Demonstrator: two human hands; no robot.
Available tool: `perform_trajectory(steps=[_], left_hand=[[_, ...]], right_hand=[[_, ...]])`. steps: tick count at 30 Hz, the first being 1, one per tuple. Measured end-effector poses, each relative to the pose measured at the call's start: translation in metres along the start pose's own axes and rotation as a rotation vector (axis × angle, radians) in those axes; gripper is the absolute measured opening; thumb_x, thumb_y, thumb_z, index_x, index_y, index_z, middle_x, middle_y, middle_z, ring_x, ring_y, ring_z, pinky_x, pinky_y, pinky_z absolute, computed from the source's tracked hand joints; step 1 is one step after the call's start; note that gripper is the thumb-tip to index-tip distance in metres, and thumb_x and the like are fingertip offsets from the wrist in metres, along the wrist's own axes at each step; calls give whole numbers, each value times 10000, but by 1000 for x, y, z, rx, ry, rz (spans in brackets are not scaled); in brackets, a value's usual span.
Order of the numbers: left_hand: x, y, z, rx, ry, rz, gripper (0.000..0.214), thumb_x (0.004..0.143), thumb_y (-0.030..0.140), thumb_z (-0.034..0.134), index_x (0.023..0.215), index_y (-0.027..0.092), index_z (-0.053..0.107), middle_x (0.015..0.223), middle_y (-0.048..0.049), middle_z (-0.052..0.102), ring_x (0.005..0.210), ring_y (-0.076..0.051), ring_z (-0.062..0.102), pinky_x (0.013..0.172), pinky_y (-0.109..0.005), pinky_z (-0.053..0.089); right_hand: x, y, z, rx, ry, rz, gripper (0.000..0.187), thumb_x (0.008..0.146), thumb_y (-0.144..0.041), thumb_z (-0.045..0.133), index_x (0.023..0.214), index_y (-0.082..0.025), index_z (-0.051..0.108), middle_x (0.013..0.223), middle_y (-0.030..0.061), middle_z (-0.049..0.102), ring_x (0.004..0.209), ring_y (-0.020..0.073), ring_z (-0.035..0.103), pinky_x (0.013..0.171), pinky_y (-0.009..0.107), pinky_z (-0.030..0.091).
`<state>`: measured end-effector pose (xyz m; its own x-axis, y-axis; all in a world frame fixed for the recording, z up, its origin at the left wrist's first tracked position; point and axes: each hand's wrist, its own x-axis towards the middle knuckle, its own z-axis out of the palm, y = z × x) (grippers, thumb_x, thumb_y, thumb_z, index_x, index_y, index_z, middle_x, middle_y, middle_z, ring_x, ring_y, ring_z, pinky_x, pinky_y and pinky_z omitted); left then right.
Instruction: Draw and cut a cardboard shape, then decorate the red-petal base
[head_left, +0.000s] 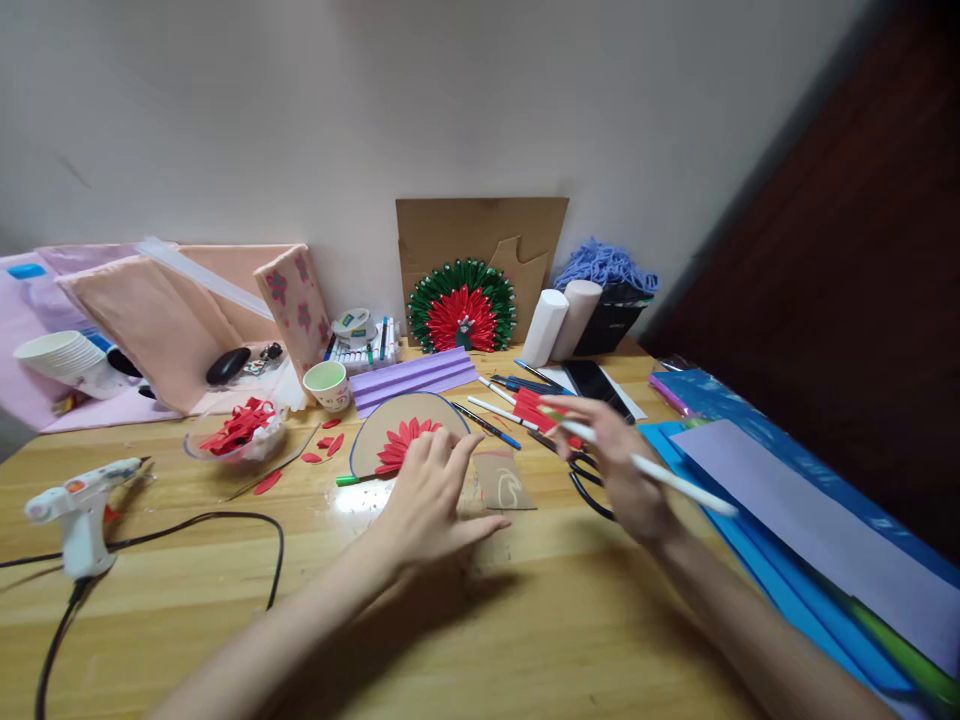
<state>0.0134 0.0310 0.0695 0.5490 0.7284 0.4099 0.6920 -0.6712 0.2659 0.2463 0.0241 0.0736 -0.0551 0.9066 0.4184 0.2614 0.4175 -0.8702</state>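
My left hand (435, 495) is open, thumb stretched out, over the lower edge of a rounded cardboard piece (375, 425) with a blue outline. Red petals (405, 440) fan out on that card, partly hidden by my fingers. In my right hand (626, 480) is a slim white marker (686, 487), held at a slant; the hand is slightly blurred. Below it lie black-handled scissors (589, 495), partly covered. A small cardboard scrap (506, 482) with a pale drawn mark sits between my hands. Red strips (531, 408) lie just beyond my right hand.
At left stand a white glue gun (86, 515) with a black cord and a bowl of red scraps (236, 430). A paper cup (328, 385) is near purple folded paper (416, 380). Behind, a red-green peacock craft (463, 310) leans on cardboard. Blue sheets (757, 560) lie right.
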Motion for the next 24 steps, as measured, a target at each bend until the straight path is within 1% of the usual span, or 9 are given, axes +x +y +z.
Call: perform_trajectory(steps=[2,4,6,8,10,13,15,20,24], left_hand=[[8,-8,23,-5,-138,8,888,596,704,635,1260,139,465,1036,-134,518,945,-301,473,825,-483,432],[17,-16,44,-16,-215,-12,911,566,720,641,1251,143,471,1039,-133,499,939,-303,455,818,-462,418],[22,-21,60,-25,-219,-34,869,596,713,623,1242,151,475,1031,-124,489,940,-299,444,809,-441,408],[24,-23,68,-32,-206,-54,808,637,704,591,1225,160,484,1006,-113,482,927,-291,440,803,-428,401],[23,-24,72,-44,-201,-67,768,666,696,567,1215,165,486,988,-104,477,916,-282,438,808,-423,393],[21,-23,72,-70,-204,-77,743,691,671,560,1230,167,473,997,-106,473,919,-279,431,816,-421,388],[20,-23,72,-95,-218,-79,722,701,651,566,1233,173,471,1004,-106,473,920,-276,428,813,-417,389],[21,-24,71,-144,-231,-89,707,701,612,594,1255,193,461,1010,-101,468,927,-274,429,798,-404,391],[21,-25,71,-144,-237,-70,785,676,648,596,1294,189,441,1009,-105,465,927,-279,427,807,-415,382]], right_hand=[[-1,29,15,101,-28,114,294,929,-354,366,1073,-216,581,720,6,531,701,157,531,695,314,458],[0,58,27,222,-68,268,230,876,-347,444,1014,-216,573,707,-7,514,676,147,510,653,287,431],[2,80,35,303,-104,374,191,827,-329,500,962,-213,569,727,-11,523,648,133,499,599,262,410],[4,91,38,331,-117,435,172,795,-348,549,890,-206,573,693,-22,515,581,114,471,533,238,377],[5,94,39,303,-123,450,200,776,-394,595,780,-196,560,640,-33,501,532,101,449,507,230,364],[4,93,38,200,-114,424,300,749,-436,648,667,-193,493,593,-41,490,522,102,472,525,237,393],[1,91,38,127,-94,415,325,739,-438,666,654,-197,465,570,-45,491,515,108,486,519,235,389],[0,88,38,-23,-39,356,357,741,-430,667,603,-200,432,537,-49,459,493,105,452,492,232,351],[3,86,38,3,-29,357,328,745,-423,663,626,-195,460,563,-47,464,517,105,451,504,230,354]])
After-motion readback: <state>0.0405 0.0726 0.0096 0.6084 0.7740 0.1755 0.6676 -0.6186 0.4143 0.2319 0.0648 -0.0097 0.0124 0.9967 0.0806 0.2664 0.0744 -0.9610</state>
